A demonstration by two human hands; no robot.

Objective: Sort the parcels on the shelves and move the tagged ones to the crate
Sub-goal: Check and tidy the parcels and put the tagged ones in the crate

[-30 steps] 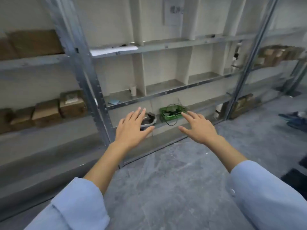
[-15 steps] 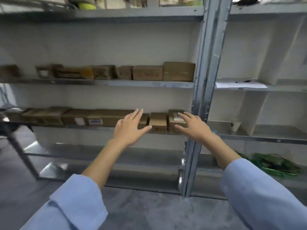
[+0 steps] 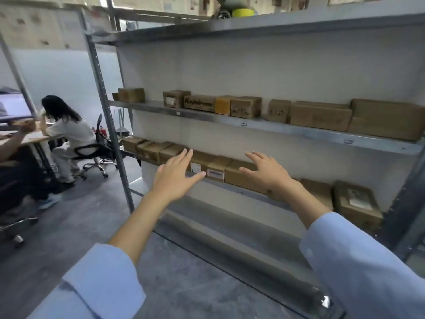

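Note:
Brown cardboard parcels fill two levels of a metal shelf rack [image 3: 299, 134]. The upper row [image 3: 246, 107] runs from left to right along the middle shelf. A lower row [image 3: 158, 150] sits on the shelf below; one small box there carries a white label [image 3: 215, 173], and a box at the far right [image 3: 358, 201] has a label on top. My left hand [image 3: 177, 176] hovers with straight fingers in front of the lower row, holding nothing. My right hand [image 3: 266, 171] is spread flat before the same row, also holding nothing. No crate is in view.
A perforated steel upright [image 3: 108, 125] marks the rack's left end. Beyond it a person sits on a wheeled office chair [image 3: 96, 153] at a desk [image 3: 30, 137]. The grey floor [image 3: 69, 226] lies below, and another chair base [image 3: 16, 224] shows at the left edge.
The view has swung left along the racks, from the compartment shelves and green tray to the parcel shelves. Both hands stayed raised and spread, holding nothing.

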